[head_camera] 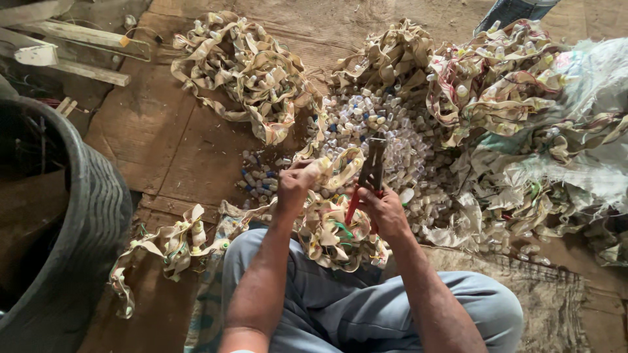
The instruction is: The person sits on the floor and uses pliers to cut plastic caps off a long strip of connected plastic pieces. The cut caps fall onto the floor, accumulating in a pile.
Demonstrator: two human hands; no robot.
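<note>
Left hand (296,185) pinches a cream strip of small sockets (337,171), right hand (386,210) squeezes red-handled cutters (367,180); a heap of cut white pieces (386,127) lies at twelve o'clock, tangled strip bundles (504,85) uncut at two.

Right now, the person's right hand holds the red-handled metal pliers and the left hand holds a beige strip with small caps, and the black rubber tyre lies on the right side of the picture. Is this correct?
One detail is wrong. The black rubber tyre lies on the left side, as the head view shows. The rest holds: the right hand holds the red-handled metal pliers, and the left hand holds the beige strip with small caps.
</note>
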